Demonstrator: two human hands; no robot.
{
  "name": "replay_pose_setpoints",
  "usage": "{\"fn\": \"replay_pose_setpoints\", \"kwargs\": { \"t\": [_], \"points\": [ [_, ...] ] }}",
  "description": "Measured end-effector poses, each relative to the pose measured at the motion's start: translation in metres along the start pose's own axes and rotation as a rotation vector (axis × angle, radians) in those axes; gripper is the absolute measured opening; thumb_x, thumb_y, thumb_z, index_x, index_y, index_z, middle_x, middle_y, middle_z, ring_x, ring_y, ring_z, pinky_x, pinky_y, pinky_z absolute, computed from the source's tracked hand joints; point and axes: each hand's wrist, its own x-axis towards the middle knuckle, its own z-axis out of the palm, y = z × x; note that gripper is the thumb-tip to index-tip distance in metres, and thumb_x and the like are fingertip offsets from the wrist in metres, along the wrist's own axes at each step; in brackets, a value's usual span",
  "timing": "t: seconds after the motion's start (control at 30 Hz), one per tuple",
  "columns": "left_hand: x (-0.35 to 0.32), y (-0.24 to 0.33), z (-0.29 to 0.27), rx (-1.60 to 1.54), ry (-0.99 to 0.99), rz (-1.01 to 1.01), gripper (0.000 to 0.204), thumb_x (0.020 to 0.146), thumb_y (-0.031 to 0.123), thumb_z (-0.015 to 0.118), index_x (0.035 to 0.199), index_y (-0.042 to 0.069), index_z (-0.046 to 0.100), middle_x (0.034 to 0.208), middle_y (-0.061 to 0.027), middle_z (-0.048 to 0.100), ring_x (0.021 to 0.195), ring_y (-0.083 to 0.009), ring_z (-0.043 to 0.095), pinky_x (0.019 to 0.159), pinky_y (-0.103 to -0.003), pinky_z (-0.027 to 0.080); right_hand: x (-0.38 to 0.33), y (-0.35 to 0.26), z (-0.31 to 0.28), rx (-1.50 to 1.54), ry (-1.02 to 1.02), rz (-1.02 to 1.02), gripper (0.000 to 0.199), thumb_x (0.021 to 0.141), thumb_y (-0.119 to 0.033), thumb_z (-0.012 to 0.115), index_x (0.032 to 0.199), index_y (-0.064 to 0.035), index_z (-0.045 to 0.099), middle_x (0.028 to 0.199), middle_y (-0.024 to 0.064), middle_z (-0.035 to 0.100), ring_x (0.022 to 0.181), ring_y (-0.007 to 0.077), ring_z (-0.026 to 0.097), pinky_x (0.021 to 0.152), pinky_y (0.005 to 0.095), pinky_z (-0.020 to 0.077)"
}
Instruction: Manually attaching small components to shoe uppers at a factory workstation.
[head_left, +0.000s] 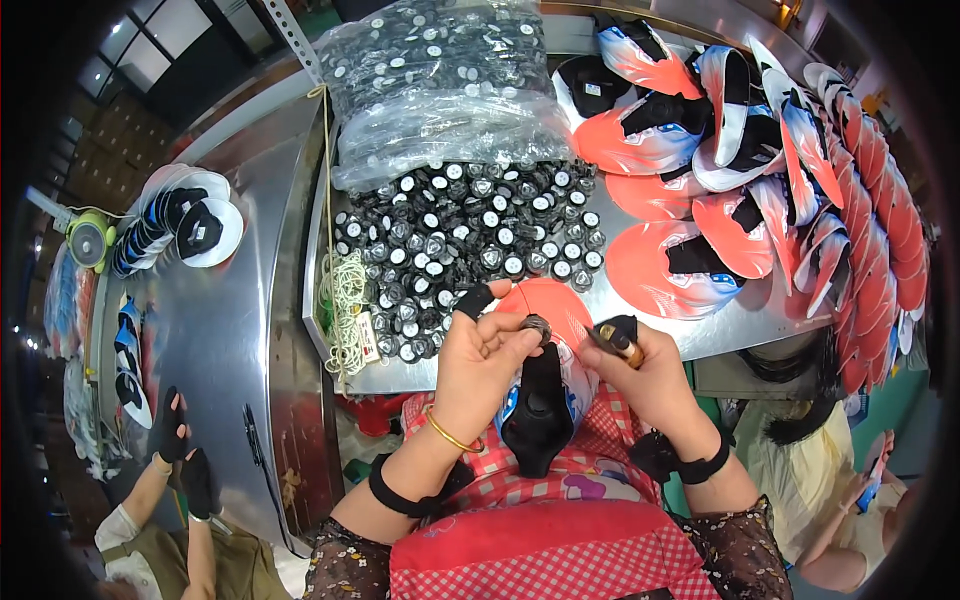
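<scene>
My left hand [482,345] is closed in a pinch on a small round black dial [537,326]. A thin dark cord rises from near it. A black sleeve covers one of its fingertips. Close by on the right, my right hand [645,372] is wrapped round a short tool with a brown-gold handle [622,345]; its working end is hidden. Beneath both hands a shoe upper [540,420], coral, white and blue with a black tongue, spans from the table edge to my lap. Which fingers touch it I cannot tell.
Loose black dials with white discs [470,225] cover the table ahead, below clear bags of more [440,90]. Shoe uppers [670,260] pile up at the right. Tangled pale cord [347,310] lies left. Two other people work at the sides, one wearing black gloves [170,430].
</scene>
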Motion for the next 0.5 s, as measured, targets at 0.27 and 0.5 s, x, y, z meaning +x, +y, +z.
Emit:
{"fn": "replay_pose_setpoints", "kwargs": {
  "t": [0.27, 0.5],
  "points": [
    [0.000, -0.005, 0.008, -0.039, -0.066, 0.014, 0.044, 0.084, -0.004, 0.058, 0.121, -0.003, 0.033, 0.098, -0.0146, 0.061, 0.087, -0.0160, 0.062, 0.077, -0.029, 0.053, -0.003, 0.007, 0.011, -0.119, -0.029, -0.025, 0.010, 0.079, -0.009, 0.067, 0.084, -0.0021, 0.061, 0.067, 0.0038, 0.063, 0.061, 0.0079, 0.056, 0.055, 0.0253, 0.0449],
    [0.003, -0.002, 0.003, -0.044, -0.012, 0.046, 0.050, 0.085, -0.005, 0.057, 0.127, 0.000, 0.031, 0.097, -0.0129, 0.060, 0.084, -0.0138, 0.060, 0.075, -0.026, 0.051, 0.005, 0.012, 0.017, -0.428, 0.172, -0.364, 0.019, 0.070, -0.006, 0.069, 0.088, -0.0051, 0.061, 0.069, 0.0139, 0.058, 0.061, 0.0310, 0.059, 0.054, 0.0343, 0.0456]
  ]
}}
